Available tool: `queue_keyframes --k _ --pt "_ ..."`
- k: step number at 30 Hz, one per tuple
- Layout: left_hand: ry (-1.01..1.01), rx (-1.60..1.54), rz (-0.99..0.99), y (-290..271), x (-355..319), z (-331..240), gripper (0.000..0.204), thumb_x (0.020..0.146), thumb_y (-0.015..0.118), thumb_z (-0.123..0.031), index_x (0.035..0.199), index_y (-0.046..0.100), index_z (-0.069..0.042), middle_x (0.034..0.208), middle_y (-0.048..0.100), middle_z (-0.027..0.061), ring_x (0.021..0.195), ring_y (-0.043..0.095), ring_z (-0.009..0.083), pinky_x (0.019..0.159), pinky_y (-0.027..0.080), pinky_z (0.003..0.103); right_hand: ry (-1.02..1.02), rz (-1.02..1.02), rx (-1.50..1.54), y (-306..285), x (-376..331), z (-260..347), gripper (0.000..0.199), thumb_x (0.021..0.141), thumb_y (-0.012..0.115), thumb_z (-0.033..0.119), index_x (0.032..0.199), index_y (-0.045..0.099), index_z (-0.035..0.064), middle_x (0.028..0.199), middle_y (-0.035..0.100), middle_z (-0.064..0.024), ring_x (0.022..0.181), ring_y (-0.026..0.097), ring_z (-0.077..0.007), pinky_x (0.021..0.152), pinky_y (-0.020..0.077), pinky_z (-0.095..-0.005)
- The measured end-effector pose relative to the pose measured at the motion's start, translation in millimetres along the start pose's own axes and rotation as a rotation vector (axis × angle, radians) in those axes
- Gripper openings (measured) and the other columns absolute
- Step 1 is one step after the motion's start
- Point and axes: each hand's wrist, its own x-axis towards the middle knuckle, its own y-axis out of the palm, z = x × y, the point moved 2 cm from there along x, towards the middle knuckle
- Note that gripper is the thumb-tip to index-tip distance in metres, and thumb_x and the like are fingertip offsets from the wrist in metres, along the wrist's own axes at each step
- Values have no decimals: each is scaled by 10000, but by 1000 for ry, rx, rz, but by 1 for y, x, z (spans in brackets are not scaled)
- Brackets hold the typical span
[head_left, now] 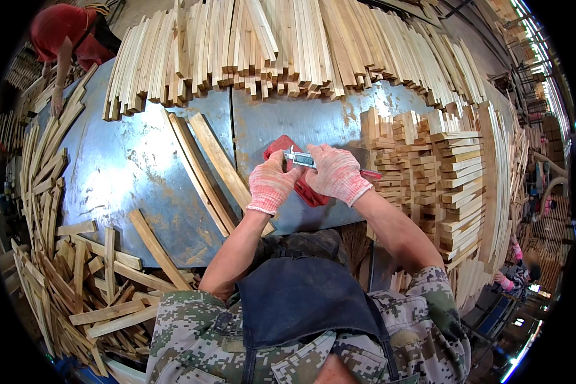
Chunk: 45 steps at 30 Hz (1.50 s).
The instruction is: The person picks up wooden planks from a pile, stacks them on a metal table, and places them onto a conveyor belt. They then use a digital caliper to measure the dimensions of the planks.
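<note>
Both my hands wear pink-and-white knit work gloves and meet over the metal table (150, 137). Between them is a digital caliper (303, 159) with a small grey display. My left hand (270, 184) pinches the caliper's jaw end, thumb and fingers closed. Around its other end wraps my right hand (340, 173), hiding most of the beam. A red cloth-like item (312, 196) lies on the table beneath my hands. A red strip (370, 174) shows beside my right wrist; I cannot tell what it belongs to.
Wooden strips (217, 45) lie in a long row across the table's far side. Cut pieces stack up (461, 185) at the right. Loose strips (201, 169) lie left of my hands, near a jumbled offcut heap (102, 281). A person in red (61, 32) works at far left.
</note>
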Motion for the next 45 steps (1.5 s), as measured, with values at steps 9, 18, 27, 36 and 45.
queue_keyframes --k 9,18,27,36,45 --pt "103 80 -61 3 7 11 254 960 704 -288 1056 671 -55 840 724 232 874 717 455 776 533 565 28 75 29 -5 -3 6 526 987 622 457 1323 562 56 1231 702 -205 1133 713 -390 981 568 -496" --pt "76 43 -83 2 5 17 246 946 712 -239 1104 711 -51 884 730 253 888 711 465 774 542 529 63 104 25 -13 -5 13 642 998 608 540 1410 528 54 1253 715 -185 1170 706 -372 1001 561 -477" --pt "-32 -671 172 5 -4 26 355 981 758 -294 1194 713 -14 895 737 80 803 709 202 787 594 395 -13 -49 34 -11 -15 2 570 990 619 528 1375 559 112 1138 731 -166 1060 733 -366 901 579 -493" --pt "-181 -1216 364 0 -6 45 317 1029 734 -333 1150 717 -39 985 732 57 902 736 209 894 625 430 -54 -81 2 -27 -23 -1 588 973 639 509 1403 570 115 1114 732 -178 1018 741 -369 880 583 -495" --pt "-61 -984 255 -6 -6 43 245 1016 736 -293 956 731 -56 859 724 41 810 700 167 778 589 361 -131 -146 20 -13 -25 -10 640 934 663 428 1456 586 66 1132 726 -178 1000 738 -370 881 583 -481"
